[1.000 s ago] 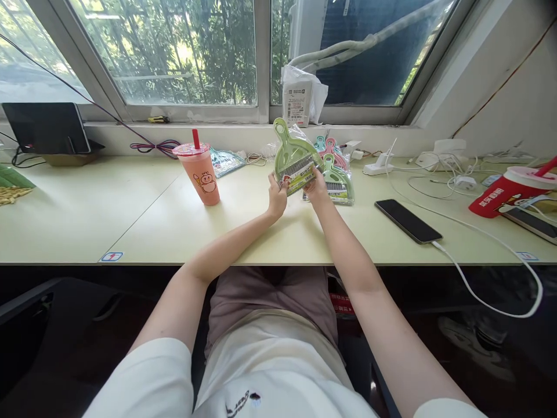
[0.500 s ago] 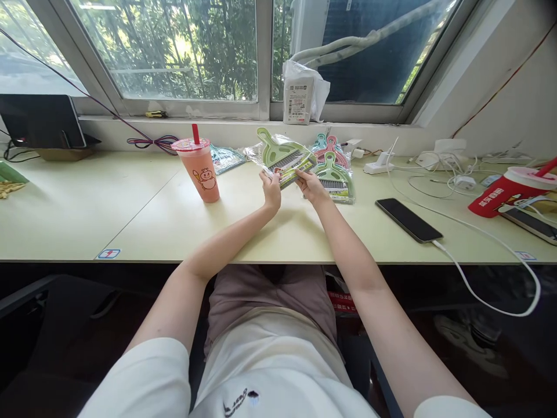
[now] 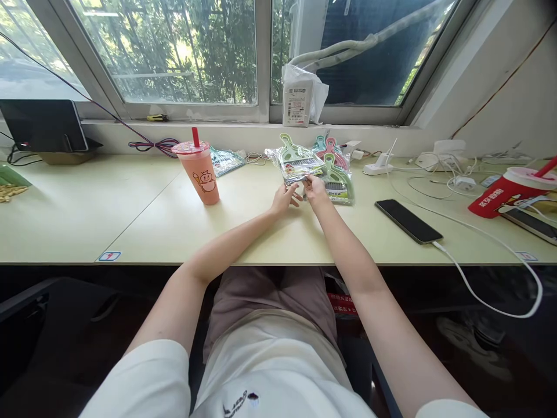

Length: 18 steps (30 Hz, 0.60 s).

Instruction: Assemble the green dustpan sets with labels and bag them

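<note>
A light green dustpan and brush set (image 3: 297,155) in a clear plastic bag is tilted over the table, its handle pointing away from me. The near edge of its bag is pinched by my right hand (image 3: 315,190). My left hand (image 3: 285,199) is open just below that edge, fingers loosely spread; whether a fingertip touches the plastic I cannot tell. Beside and partly under the set lie more bagged sets: a green one (image 3: 335,174), a pink one (image 3: 331,146) and a blue one, mostly covered.
A pink drink cup (image 3: 202,174) with a red straw stands to the left, a blue packet (image 3: 227,161) behind it. On the right are a phone (image 3: 409,220) on a white cable, a power strip (image 3: 378,167) and a tipped red cup (image 3: 500,194). A boxed item (image 3: 297,103) stands on the windowsill.
The green set has moved right and away from me, down toward the other sets. My left hand has let go of it and dropped nearer the table; my right hand keeps its pinch.
</note>
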Each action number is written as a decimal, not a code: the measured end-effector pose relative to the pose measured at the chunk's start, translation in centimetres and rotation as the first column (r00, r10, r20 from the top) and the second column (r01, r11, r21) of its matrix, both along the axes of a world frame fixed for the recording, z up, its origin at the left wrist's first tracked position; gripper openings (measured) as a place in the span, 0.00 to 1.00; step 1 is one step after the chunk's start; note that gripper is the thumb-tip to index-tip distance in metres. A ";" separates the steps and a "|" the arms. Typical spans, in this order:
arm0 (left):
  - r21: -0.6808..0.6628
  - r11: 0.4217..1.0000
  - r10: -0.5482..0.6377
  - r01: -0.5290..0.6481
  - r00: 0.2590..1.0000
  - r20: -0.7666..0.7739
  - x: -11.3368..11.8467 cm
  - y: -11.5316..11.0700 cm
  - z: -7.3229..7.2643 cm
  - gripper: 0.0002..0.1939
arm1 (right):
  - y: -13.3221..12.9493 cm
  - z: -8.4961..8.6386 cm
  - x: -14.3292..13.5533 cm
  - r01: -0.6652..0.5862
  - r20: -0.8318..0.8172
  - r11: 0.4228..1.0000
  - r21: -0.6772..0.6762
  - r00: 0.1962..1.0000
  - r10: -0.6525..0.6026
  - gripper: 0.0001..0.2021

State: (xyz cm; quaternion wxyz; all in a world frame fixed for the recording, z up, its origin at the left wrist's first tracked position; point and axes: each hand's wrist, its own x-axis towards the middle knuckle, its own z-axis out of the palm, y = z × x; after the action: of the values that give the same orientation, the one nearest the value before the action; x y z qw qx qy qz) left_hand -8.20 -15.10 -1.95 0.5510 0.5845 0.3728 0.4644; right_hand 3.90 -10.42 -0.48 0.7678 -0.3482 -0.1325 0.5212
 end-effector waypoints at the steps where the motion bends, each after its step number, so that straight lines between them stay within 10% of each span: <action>1: -0.015 1.000 -0.026 0.025 0.999 -0.045 0.0 -0.1 0.1 0.12 | 0.0 0.0 0.0 0.010 0.000 1.000 0.003 1.000 -0.010 0.12; 18: 0.119 0.951 -0.258 0.285 0.944 -0.204 -0.5 0.3 0.1 0.10 | -1.7 2.6 0.4 0.037 -0.053 0.998 0.053 0.998 -0.034 0.14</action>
State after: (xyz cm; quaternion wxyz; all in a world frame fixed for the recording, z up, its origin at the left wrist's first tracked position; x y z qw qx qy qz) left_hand -8.65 -14.77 -1.86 0.5279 0.7103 0.3031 0.3536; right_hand 4.28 -12.12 2.14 0.7894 -0.3160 -0.1204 0.5124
